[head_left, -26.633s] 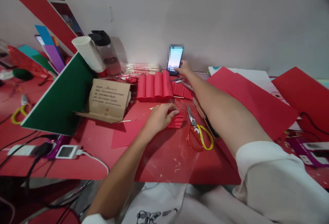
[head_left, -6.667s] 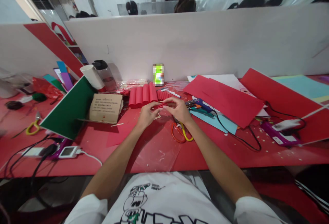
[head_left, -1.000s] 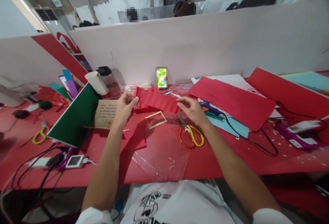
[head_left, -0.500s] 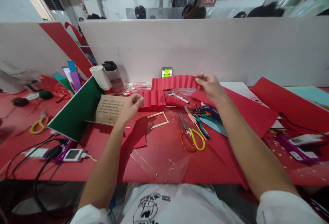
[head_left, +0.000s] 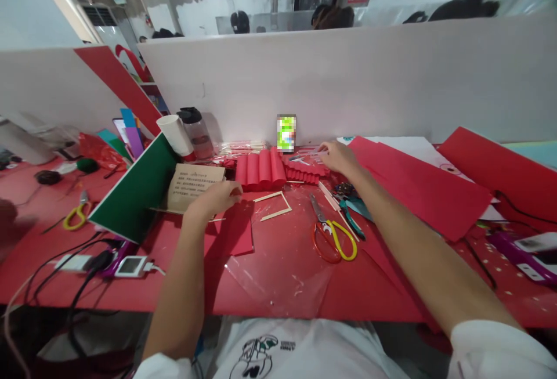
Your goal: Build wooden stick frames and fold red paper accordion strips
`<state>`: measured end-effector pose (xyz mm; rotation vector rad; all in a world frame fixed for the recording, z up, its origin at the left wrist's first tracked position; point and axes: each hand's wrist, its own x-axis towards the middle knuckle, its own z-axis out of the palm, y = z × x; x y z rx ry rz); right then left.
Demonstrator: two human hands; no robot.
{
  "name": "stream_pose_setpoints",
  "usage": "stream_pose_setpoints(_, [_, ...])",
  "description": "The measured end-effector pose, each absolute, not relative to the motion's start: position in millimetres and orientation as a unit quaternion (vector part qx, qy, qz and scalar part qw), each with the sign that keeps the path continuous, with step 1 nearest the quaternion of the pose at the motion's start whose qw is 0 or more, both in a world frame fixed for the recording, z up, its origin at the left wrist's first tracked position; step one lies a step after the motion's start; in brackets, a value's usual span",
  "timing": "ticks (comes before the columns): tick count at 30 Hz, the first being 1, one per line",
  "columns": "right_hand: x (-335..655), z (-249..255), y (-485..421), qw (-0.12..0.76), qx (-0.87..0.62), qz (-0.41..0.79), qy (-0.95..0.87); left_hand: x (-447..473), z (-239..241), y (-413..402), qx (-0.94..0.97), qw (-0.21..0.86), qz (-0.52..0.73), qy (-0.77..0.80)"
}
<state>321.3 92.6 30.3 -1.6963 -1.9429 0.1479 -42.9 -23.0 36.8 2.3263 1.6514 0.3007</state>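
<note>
A pleated red paper [head_left: 260,170] stands in wide folds at the middle of the table. My left hand [head_left: 214,198] is beside its lower left corner, fingers loosely curled with a small gap between them; nothing shows in it. To the right lies a finer-pleated red strip [head_left: 307,171]. Above that strip's right end my right hand [head_left: 338,157] reaches in over clear plastic packaging, fingertips closed together; what they hold, if anything, is hidden. Nearer to me lie a frame of thin wooden sticks [head_left: 275,207] and scissors [head_left: 333,234] with red and yellow handles.
A phone [head_left: 286,133] leans on the white partition [head_left: 331,77]. Left are a printed brown card [head_left: 195,184], a green board [head_left: 134,193], a bottle [head_left: 198,135] and a power strip with cables. Teal-handled pliers [head_left: 351,219] and large red sheets [head_left: 418,187] lie right.
The raised end of the pleated paper has left my right hand and no longer stands up behind the rest. My right hand has lowered slightly leftward; my left hand has dropped lower.
</note>
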Motion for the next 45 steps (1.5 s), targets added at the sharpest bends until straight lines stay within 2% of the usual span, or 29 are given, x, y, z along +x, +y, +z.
stream_pose_setpoints(4, [284.0, 33.0, 54.7, 0.223, -0.52, 0.049, -0.823, -49.2, 37.4, -29.6, 0.761, 0.201, -0.019, 0.616])
stream_pose_setpoints(8, [242.4, 28.0, 20.3, 0.128, -0.449, 0.053, -0.883, -49.4, 29.9, -29.0, 0.723, 0.183, -0.103, 0.658])
stream_pose_setpoints(12, [211.7, 14.5, 1.6, 0.051, -0.408, -0.004, -0.912, -53.2, 22.4, -28.5, 0.722, 0.176, -0.08, 0.664])
stream_pose_setpoints(16, [196.9, -0.5, -3.2, 0.025, -0.377, -0.046, -0.925, -56.2, 19.6, -30.0, 0.737, 0.179, -0.023, 0.652])
stream_pose_setpoints(21, [199.3, -10.3, 5.4, 0.037, -0.359, -0.059, -0.931, -46.6, 28.2, -33.1, 0.726, 0.181, -0.079, 0.659])
stream_pose_setpoints(26, [204.5, -4.6, 8.2, 0.047, -0.358, -0.041, -0.932, -35.6, 32.0, -33.5, 0.752, 0.144, -0.055, 0.641])
stream_pose_setpoints(31, [209.5, -2.1, 7.2, 0.056, -0.374, -0.022, -0.925, -21.0, 29.4, -34.6, 0.798, 0.187, -0.019, 0.572])
stream_pose_setpoints(38, [223.9, 1.8, 21.0, 0.125, -0.365, 0.06, -0.921, -3.8, 27.8, -38.1, 0.809, 0.204, -0.09, 0.544])
stream_pose_setpoints(45, [240.7, 20.1, 18.7, 0.24, -0.357, 0.194, -0.882, -5.6, 24.7, -35.8, 0.813, 0.227, -0.061, 0.532])
